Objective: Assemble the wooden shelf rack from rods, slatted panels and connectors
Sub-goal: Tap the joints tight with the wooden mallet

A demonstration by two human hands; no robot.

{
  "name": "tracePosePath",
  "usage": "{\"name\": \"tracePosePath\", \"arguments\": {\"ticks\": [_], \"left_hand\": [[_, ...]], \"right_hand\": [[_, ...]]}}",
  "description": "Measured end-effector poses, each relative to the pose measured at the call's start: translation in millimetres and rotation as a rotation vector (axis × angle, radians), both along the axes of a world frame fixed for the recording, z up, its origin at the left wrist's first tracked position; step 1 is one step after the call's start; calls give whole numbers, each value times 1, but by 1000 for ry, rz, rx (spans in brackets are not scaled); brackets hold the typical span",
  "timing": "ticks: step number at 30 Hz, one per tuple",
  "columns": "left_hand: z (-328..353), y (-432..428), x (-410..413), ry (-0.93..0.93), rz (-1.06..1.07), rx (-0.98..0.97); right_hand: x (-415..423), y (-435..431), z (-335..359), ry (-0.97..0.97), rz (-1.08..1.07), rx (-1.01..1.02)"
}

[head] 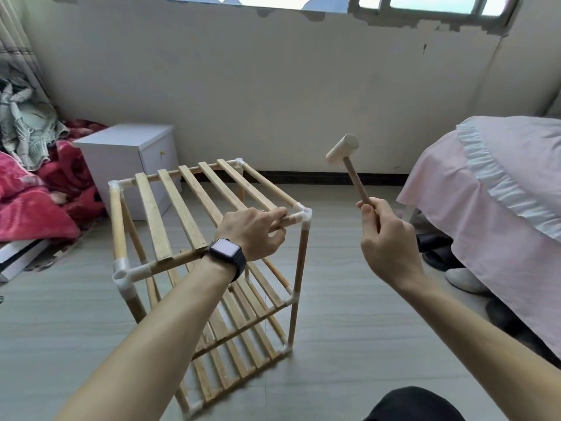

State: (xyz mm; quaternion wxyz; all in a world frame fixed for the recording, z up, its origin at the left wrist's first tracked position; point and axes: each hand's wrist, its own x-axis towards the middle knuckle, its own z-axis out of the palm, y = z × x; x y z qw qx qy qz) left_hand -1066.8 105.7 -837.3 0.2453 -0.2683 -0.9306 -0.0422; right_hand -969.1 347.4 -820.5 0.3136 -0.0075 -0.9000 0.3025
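My left hand (252,232) is curled round the top front rod of the three-tier light wooden slatted shelf rack (182,205), just beside its white plastic corner connector (304,216). My right hand (385,238) grips the handle of a small pale wooden mallet (342,149), whose head is raised above and to the right of that corner, apart from it. Behind the rack stands a white bedside cabinet (130,147).

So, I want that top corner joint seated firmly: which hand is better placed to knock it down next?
Right, probably. The right hand grips the mallet, raised near the white corner connector, while the left hand grips the rod next to it, steadying the rack.
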Motion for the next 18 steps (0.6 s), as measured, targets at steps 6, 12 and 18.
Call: {"name": "tracePosePath", "arguments": {"ticks": [6,12,18], "left_hand": [[0,-1,3,10,-9,-13],[-5,-5,4,62,-64,-74],[-7,-8,3,78,-305,-87]], "right_hand": [[1,0,2,5,-35,-24],[5,11,-16,-273,-57,23],[10,12,-24,-62,-56,-253]]}}
